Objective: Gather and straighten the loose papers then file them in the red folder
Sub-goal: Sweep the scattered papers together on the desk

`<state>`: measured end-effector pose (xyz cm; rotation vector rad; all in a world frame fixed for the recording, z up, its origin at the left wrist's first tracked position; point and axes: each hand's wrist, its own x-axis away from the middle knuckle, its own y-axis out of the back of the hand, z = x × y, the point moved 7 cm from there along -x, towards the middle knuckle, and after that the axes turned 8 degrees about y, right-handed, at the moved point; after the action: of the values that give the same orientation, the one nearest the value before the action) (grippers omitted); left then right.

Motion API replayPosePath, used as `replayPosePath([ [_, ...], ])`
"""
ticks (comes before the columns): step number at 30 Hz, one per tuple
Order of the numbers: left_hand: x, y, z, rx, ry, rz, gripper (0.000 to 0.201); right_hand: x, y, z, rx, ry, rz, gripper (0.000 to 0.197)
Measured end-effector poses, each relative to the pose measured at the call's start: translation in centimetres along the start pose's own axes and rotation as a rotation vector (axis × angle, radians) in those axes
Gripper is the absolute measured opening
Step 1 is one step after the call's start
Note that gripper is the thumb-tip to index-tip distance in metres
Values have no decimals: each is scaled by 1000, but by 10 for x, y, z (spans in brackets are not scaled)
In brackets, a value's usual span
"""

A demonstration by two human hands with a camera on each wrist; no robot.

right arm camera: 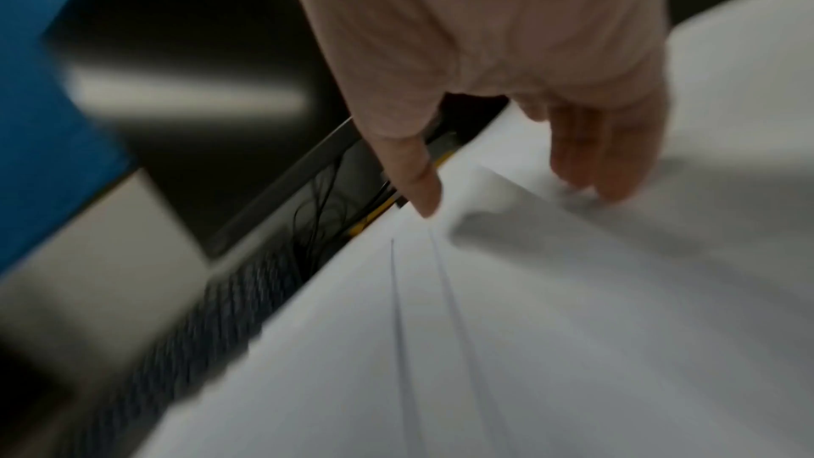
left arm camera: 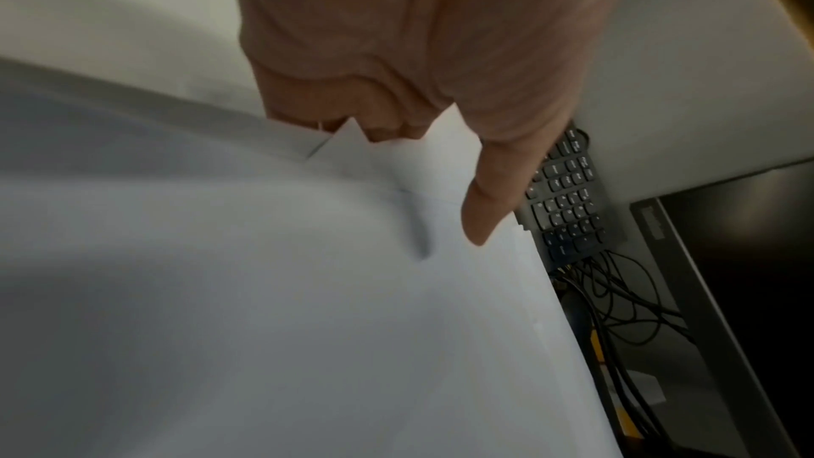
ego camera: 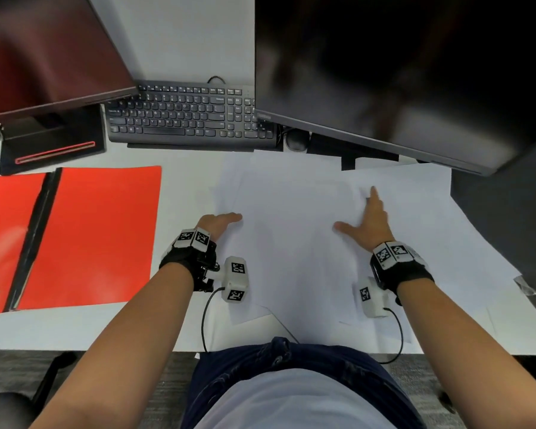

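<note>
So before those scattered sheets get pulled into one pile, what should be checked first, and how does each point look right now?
1. Red folder open and ready on the desk: ok, it lies open to the left of the papers.
2. Left hand on the papers: ok, fingers tucked at the left edge of the sheets, thumb on top.
3. Right hand on the papers: ok, fingers spread flat on the sheets.
4. Sheets squared up: not ok, they are fanned at different angles.
5. All sheets reachable: cannot tell, the far edges run under the right monitor.
6. Keyboard out of the way: ok, it sits behind the papers.
</note>
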<state>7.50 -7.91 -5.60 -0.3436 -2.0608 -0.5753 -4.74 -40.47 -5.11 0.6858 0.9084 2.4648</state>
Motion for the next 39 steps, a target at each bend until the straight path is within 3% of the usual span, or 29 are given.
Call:
replayPosePath([
  [2, -8, 1, 6, -16, 10, 22, 80, 3, 10, -20, -71, -246, -142, 105],
  [3, -15, 2, 9, 3, 6, 47, 80, 8, 9, -27, -130, -374, -145, 103],
  [4, -26, 0, 14, 15, 19, 75, 75, 11, 2, -31, -211, -456, -112, 106],
  [6, -42, -5, 23, -1, 69, 140, 72, 12, -20, -28, -295, -467, 25, 114],
  [9, -22, -13, 12, -152, 44, 131, 84, 13, -48, -10, -205, -353, 162, 107],
  [12, -4, -11, 1, -194, -76, 29, 57, 16, -72, 14, -246, -262, 248, 100],
  [16, 15, 2, 8, 23, -205, 74, 41, 5, -79, 5, -369, -201, 180, 108],
  [19, 27, 17, 9, 130, -288, 114, 34, 13, -55, 26, -359, -157, 92, 110],
  [21, 33, 24, 3, 135, -346, 123, 31, 17, -46, 44, -553, -88, 128, 110],
  [24, 41, 31, -17, 112, -444, 81, 32, 28, -31, 72, -698, 5, 182, 65],
  [26, 51, 34, -36, 116, -524, 3, 29, 31, -11, 92, -723, 66, 59, 38],
  [28, 65, 38, -58, 137, -601, -124, 26, 35, 13, 114, -729, 149, -74, 28],
  [32, 113, 48, -102, 152, -864, -370, 35, 49, 58, 159, -781, 364, -250, 24],
  [35, 129, 53, -112, 144, -891, -505, 57, 57, 81, 175, -802, 465, -289, 31],
  [37, 129, 50, -112, 96, -910, -486, 55, 56, 83, 176, -748, 499, -265, 34],
  [39, 124, 44, -111, 35, -928, -425, 34, 51, 75, 168, -667, 482, -218, 47],
])
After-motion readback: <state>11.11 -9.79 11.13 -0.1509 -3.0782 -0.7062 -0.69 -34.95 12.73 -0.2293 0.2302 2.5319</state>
